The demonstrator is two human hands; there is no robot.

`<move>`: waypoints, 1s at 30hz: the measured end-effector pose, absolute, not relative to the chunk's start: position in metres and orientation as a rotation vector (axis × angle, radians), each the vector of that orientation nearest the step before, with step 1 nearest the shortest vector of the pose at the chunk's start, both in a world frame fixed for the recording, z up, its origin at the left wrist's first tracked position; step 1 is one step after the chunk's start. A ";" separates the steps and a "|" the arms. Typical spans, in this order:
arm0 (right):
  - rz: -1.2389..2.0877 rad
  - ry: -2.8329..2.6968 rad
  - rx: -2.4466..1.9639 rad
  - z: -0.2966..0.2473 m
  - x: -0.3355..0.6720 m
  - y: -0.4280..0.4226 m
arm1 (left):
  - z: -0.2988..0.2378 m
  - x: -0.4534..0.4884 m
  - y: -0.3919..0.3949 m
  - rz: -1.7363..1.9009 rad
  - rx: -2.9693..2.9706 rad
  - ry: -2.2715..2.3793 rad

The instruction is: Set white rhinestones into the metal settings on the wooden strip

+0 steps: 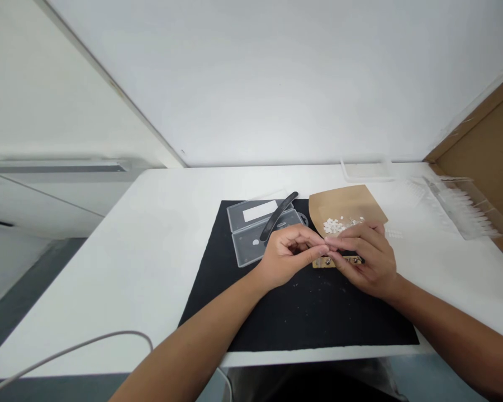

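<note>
My left hand (285,259) and my right hand (366,259) meet fingertip to fingertip over a black mat (302,312). Both hands are curled into a pinch; what lies between the fingertips is too small to see. Right under them lies a small tan strip with metal studs (335,261), partly hidden by my right hand. Behind the hands lies a brown paper sheet (346,206) with a heap of small white pieces (333,225) on it. An open clear plastic case (255,231) lies left of the hands, with a black curved tool (279,215) across it.
The mat lies on a white table (167,223) against a white wall. Clear plastic racks of white tips (465,209) stand at the right, beside a brown board (486,151). A clear tray (366,170) sits at the back. A grey cable (67,352) crosses the near left corner.
</note>
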State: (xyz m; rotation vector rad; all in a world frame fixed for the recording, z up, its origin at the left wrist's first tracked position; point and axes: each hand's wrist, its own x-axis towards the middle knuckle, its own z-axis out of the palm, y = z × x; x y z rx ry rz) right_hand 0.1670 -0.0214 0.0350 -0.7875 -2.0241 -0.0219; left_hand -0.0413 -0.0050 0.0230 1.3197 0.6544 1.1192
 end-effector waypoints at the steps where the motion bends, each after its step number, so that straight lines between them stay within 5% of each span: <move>1: -0.038 -2.013 -0.806 0.035 0.167 -0.021 | 0.022 -0.042 -0.004 1.132 1.349 0.668; 17: -0.281 -2.085 -0.862 0.034 0.176 -0.015 | 0.021 -0.046 0.005 1.383 1.960 0.639; 30: -0.053 -2.203 -0.784 0.025 0.180 -0.007 | 0.030 -0.048 0.000 1.096 2.077 0.686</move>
